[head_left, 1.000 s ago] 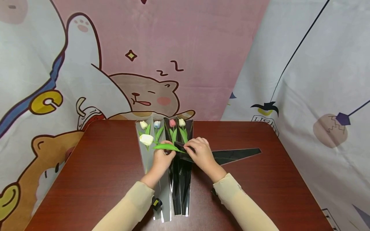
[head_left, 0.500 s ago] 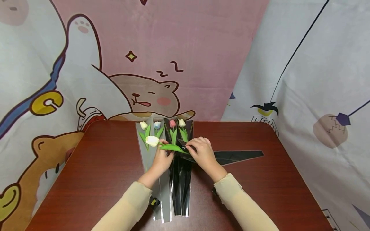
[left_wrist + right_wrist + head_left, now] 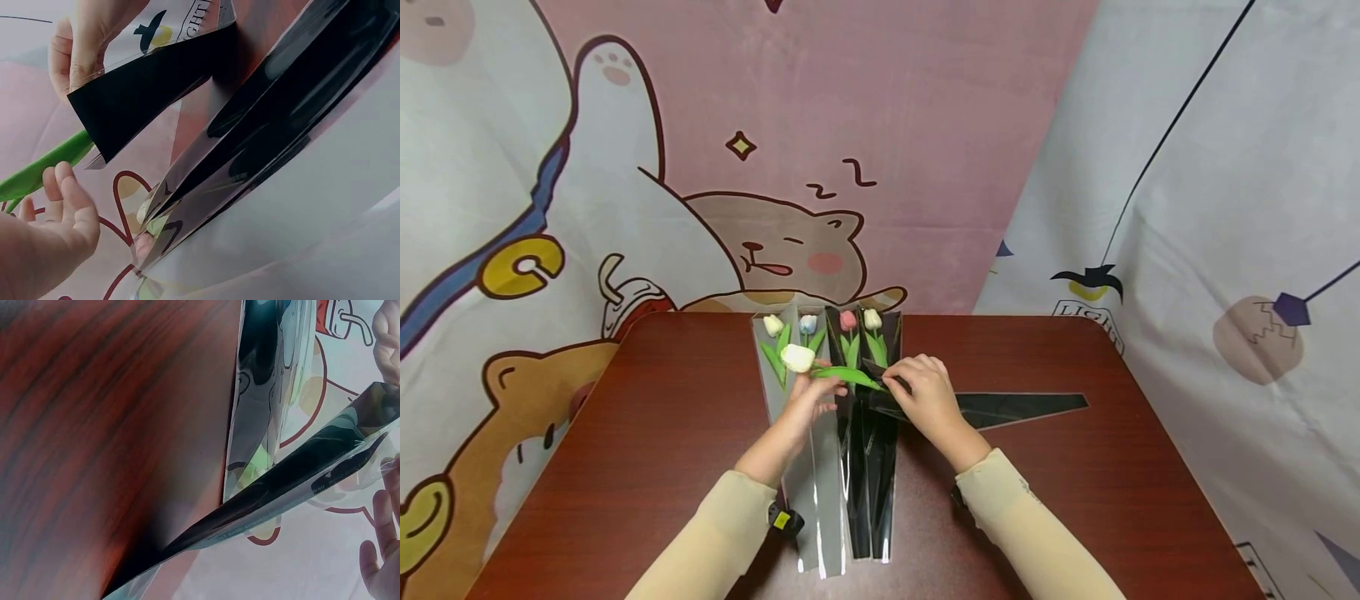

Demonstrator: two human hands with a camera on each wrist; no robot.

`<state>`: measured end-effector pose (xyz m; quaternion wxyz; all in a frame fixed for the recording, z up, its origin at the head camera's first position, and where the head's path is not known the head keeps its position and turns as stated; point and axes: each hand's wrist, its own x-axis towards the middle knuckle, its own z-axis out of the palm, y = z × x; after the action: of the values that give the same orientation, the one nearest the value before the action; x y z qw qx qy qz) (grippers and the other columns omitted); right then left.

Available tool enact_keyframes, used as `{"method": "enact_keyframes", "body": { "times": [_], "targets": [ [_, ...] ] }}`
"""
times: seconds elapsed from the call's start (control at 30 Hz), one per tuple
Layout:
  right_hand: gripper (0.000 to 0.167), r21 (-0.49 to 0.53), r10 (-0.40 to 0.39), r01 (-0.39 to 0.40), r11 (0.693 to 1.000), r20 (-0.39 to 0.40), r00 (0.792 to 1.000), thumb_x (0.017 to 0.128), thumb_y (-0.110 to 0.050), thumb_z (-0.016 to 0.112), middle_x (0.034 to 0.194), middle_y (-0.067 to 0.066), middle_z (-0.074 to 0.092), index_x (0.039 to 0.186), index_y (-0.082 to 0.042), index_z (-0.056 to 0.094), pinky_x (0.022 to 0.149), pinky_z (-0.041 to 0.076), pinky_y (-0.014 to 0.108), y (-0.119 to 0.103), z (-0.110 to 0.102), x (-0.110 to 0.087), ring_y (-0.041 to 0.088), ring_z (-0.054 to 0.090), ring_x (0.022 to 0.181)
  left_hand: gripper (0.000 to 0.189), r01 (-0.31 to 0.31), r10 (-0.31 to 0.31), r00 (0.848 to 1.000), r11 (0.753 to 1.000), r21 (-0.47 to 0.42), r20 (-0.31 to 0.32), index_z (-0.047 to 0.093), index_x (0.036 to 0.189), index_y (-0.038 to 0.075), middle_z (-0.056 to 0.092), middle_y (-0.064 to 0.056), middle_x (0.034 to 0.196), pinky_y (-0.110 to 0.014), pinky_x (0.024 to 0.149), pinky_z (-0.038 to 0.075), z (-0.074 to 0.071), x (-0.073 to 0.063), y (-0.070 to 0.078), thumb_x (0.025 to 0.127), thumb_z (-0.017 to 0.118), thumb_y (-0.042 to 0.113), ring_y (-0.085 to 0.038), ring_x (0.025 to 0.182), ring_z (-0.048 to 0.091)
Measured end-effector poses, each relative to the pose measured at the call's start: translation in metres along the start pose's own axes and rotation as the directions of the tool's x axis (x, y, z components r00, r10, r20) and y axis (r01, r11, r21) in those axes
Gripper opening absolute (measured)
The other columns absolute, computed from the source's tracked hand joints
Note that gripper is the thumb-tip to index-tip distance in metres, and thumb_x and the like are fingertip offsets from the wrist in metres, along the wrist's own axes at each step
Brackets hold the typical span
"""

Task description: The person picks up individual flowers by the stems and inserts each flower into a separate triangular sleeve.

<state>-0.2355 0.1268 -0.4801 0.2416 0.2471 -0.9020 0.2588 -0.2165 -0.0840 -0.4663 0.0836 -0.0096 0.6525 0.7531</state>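
A white tulip (image 3: pixel 797 358) with a long green leaf (image 3: pixel 850 377) lies crosswise, its lower end in the mouth of a black flower sleeve (image 3: pixel 1026 408). My left hand (image 3: pixel 801 404) is just below the bloom; its fingers (image 3: pixel 69 187) are loosely bent and apart beside the leaf. My right hand (image 3: pixel 921 396) pinches the sleeve's mouth edge between thumb and fingers, and the sleeve tapers away to the right. The tulip's lower stem is hidden inside the sleeve.
Under the hands, two grey sleeves (image 3: pixel 829 500) and two black sleeves (image 3: pixel 880 500) lie side by side, with white, blue, pink and cream tulips (image 3: pixel 872 318) at their tops. The brown table (image 3: pixel 685 433) meets a cartoon-printed cloth (image 3: pixel 925 167) at its back edge.
The white tulip has moved right, further into the sleeve. My left hand has loosened its fingers and drawn back to the left. The sleeve has shifted slightly right; my right hand keeps its pinch.
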Motion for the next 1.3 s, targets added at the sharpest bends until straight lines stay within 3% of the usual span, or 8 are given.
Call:
{"method": "enact_keyframes", "body": {
  "times": [0.1, 0.2, 0.4, 0.6, 0.77, 1.0, 1.13, 1.3],
  "targets": [
    [0.004, 0.001, -0.002, 0.002, 1.000, -0.006, 1.000, 0.087, -0.023, 0.069, 0.090, -0.008, 0.069, 0.089, -0.020, 0.071, 0.088, 0.042, 0.042, 0.000, 0.000, 0.000, 0.013, 0.056, 0.085, 0.038, -0.015, 0.015, 1.000, 0.999, -0.029, -0.014, 0.042, 0.117, 0.001, 0.064, -0.006, 0.094, -0.032, 0.073, 0.043, -0.003, -0.001, 0.001, 0.099, 0.035, 0.034, -0.014, 0.084, 0.059],
    [0.004, 0.005, 0.001, -0.001, 1.000, -0.008, 1.000, 0.086, -0.022, 0.070, 0.090, -0.008, 0.069, 0.089, -0.020, 0.072, 0.088, 0.042, 0.042, -0.001, -0.001, 0.000, 0.013, 0.056, 0.085, 0.039, -0.030, 0.028, 0.999, 0.999, -0.030, -0.047, 0.046, 0.112, 0.004, 0.063, -0.001, 0.093, -0.030, 0.071, 0.042, -0.005, -0.001, 0.000, 0.101, 0.028, 0.037, -0.014, 0.083, 0.058],
    [0.003, 0.015, 0.010, -0.010, 1.000, 0.001, 1.000, 0.086, -0.021, 0.070, 0.090, -0.008, 0.069, 0.089, -0.020, 0.072, 0.089, 0.042, 0.041, -0.002, -0.001, 0.001, 0.013, 0.057, 0.085, 0.021, -0.054, 0.046, 0.983, 0.998, -0.042, -0.178, 0.051, 0.107, 0.004, 0.055, 0.007, 0.084, -0.022, 0.061, 0.043, -0.007, 0.001, -0.004, 0.098, 0.048, 0.022, -0.011, 0.074, 0.055],
    [0.004, 0.021, 0.000, 0.000, 1.000, -0.003, 1.000, 0.086, -0.021, 0.070, 0.090, -0.007, 0.069, 0.088, -0.019, 0.072, 0.087, 0.043, 0.041, -0.005, -0.002, 0.001, 0.013, 0.057, 0.084, 0.021, -0.052, 0.063, 0.963, 0.998, 0.047, -0.261, 0.060, 0.106, 0.003, 0.053, 0.009, 0.078, -0.021, 0.059, 0.041, -0.006, 0.002, -0.009, 0.093, 0.061, 0.020, -0.006, 0.069, 0.047],
    [0.005, 0.017, -0.019, 0.019, 1.000, 0.005, 1.000, 0.088, -0.023, 0.068, 0.091, -0.008, 0.069, 0.089, -0.020, 0.072, 0.087, 0.043, 0.040, -0.007, -0.002, 0.002, 0.013, 0.057, 0.084, 0.016, -0.043, 0.057, 0.964, 0.997, 0.060, -0.261, 0.064, 0.098, 0.004, 0.049, 0.010, 0.070, -0.019, 0.055, 0.036, 0.003, -0.004, -0.009, 0.088, 0.067, 0.017, -0.004, 0.063, 0.042],
    [0.005, 0.007, -0.034, 0.034, 0.999, -0.003, 0.999, 0.087, -0.023, 0.069, 0.090, -0.008, 0.069, 0.088, -0.019, 0.072, 0.085, 0.043, 0.040, -0.006, -0.001, 0.001, 0.013, 0.057, 0.083, 0.023, -0.083, 0.069, 0.966, 0.996, -0.046, -0.251, 0.066, 0.104, 0.002, 0.067, 0.012, 0.085, -0.018, 0.080, 0.048, 0.009, 0.002, -0.030, 0.084, 0.071, 0.013, -0.001, 0.084, 0.059],
    [0.004, 0.012, -0.031, 0.032, 0.999, -0.019, 0.999, 0.084, -0.020, 0.072, 0.089, -0.007, 0.069, 0.087, -0.019, 0.072, 0.084, 0.043, 0.040, -0.005, -0.001, 0.001, 0.013, 0.057, 0.082, 0.027, -0.096, 0.070, 0.964, 0.991, -0.090, -0.258, 0.061, 0.108, 0.001, 0.065, 0.011, 0.090, -0.015, 0.082, 0.047, 0.009, 0.001, -0.029, 0.084, 0.070, 0.009, -0.001, 0.089, 0.059],
    [0.003, 0.013, -0.021, 0.021, 1.000, -0.014, 1.000, 0.084, -0.019, 0.072, 0.090, -0.008, 0.069, 0.088, -0.019, 0.072, 0.084, 0.043, 0.039, -0.005, -0.002, 0.001, 0.013, 0.056, 0.083, 0.028, -0.089, 0.065, 0.961, 0.993, -0.078, -0.270, 0.060, 0.108, 0.000, 0.063, 0.011, 0.088, -0.014, 0.080, 0.047, 0.010, 0.002, -0.027, 0.083, 0.071, 0.009, -0.001, 0.087, 0.058]
  ]
}}
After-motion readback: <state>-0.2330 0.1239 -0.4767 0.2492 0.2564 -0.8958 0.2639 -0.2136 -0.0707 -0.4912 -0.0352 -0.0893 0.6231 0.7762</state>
